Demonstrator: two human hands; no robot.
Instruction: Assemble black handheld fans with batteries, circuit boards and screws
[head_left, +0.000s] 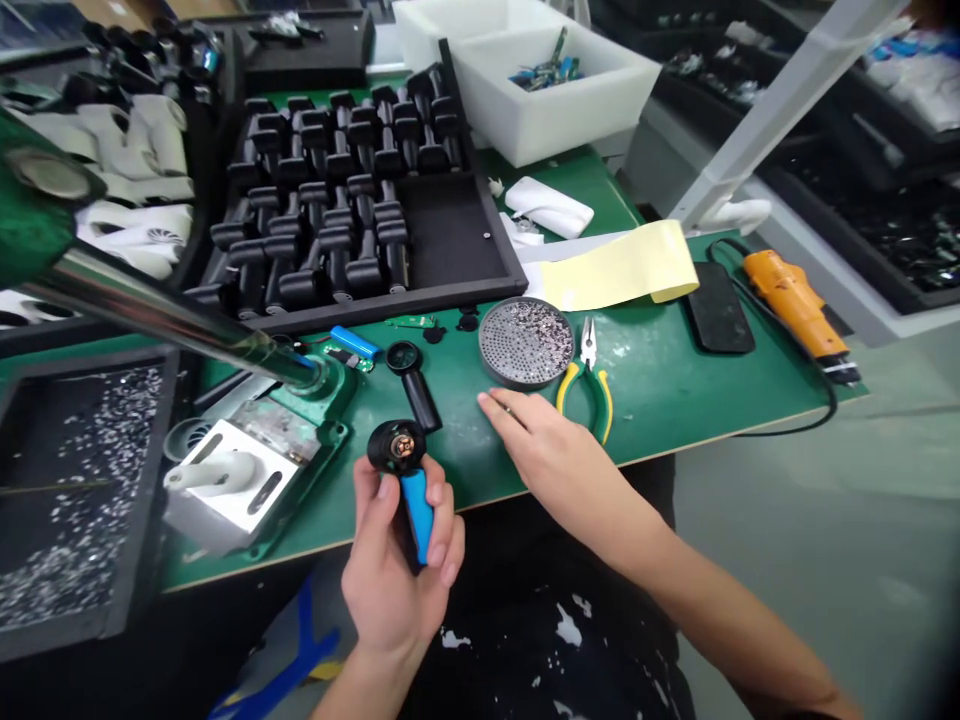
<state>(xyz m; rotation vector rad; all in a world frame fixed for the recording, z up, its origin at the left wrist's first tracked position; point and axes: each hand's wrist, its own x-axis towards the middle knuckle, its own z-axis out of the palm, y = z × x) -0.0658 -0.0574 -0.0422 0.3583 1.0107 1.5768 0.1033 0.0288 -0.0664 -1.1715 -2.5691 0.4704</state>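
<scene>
My left hand grips a black handheld fan housing with its round end up. A copper-coloured motor shows in the round end, and a blue battery lies along the handle. My right hand is over the bench just below a round grey dish of small screws. Its fingers are pressed together; a tiny dark bit shows between them, too small to name. Beside that hand lie pliers with yellow-green handles. Above my left hand rests another black housing piece.
A black tray holds rows of black housings. At left stand a green press and a tray of small parts. A white bin, yellow paper, a phone and an orange electric screwdriver lie further off.
</scene>
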